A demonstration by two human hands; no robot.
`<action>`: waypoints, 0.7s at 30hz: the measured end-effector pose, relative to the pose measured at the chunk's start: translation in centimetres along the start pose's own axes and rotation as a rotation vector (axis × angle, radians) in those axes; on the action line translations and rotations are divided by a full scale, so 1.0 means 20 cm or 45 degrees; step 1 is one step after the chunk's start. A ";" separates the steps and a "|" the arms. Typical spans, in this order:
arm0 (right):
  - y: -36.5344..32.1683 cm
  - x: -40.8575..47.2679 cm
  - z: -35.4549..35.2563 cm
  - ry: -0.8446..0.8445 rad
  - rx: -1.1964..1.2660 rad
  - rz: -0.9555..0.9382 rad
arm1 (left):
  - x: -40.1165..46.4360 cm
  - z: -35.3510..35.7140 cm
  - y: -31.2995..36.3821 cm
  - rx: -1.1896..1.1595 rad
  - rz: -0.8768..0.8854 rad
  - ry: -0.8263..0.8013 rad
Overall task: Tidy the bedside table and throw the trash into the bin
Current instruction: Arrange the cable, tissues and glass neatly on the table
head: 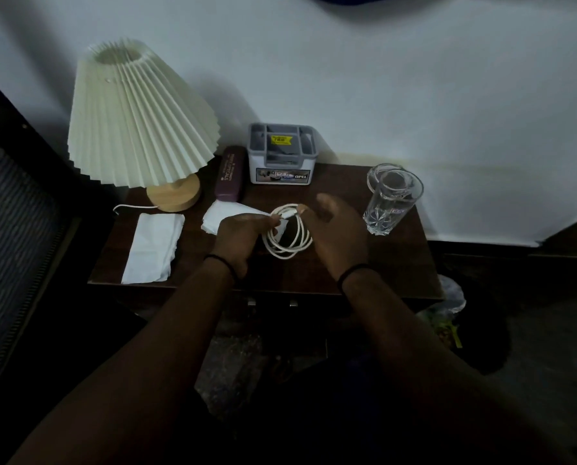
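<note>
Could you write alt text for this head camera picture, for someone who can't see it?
Two hands coil a white cable above a dark bedside table: the left hand grips the loops, the right hand pinches the end. Around them sit a pleated lamp, two tissues, a purple case, a grey organiser and a glass.

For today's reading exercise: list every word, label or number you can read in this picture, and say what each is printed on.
"OPEL": sticker on the front of the grey organiser box.
Yellow tag inside the box: number too blurred to read.
Purple glasses case: lettering too small to read.
Glass: small label, unreadable.
</note>
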State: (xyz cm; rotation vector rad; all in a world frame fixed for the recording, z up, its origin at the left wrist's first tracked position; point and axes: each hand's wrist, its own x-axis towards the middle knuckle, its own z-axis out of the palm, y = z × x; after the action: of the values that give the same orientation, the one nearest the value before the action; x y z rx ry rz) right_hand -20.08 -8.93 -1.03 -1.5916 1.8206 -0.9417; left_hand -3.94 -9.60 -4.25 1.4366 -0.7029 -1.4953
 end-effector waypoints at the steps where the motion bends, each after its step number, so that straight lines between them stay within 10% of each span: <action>1: 0.00 0.02 -0.01 -0.041 -0.004 -0.079 | 0.00 0.00 0.00 0.137 0.100 -0.018; 15: 0.14 0.09 -0.08 -0.478 -0.143 -0.135 | -0.04 0.00 0.00 0.574 0.319 -0.292; 21: 0.20 0.10 -0.04 -0.124 0.518 0.542 | -0.03 -0.01 0.07 0.318 0.150 -0.003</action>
State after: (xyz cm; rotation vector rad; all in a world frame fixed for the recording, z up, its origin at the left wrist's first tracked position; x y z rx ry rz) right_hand -23.46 -10.49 -3.72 -0.9393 1.6740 -0.9370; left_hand -3.59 -9.63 -2.87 1.5491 -0.9862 -1.3543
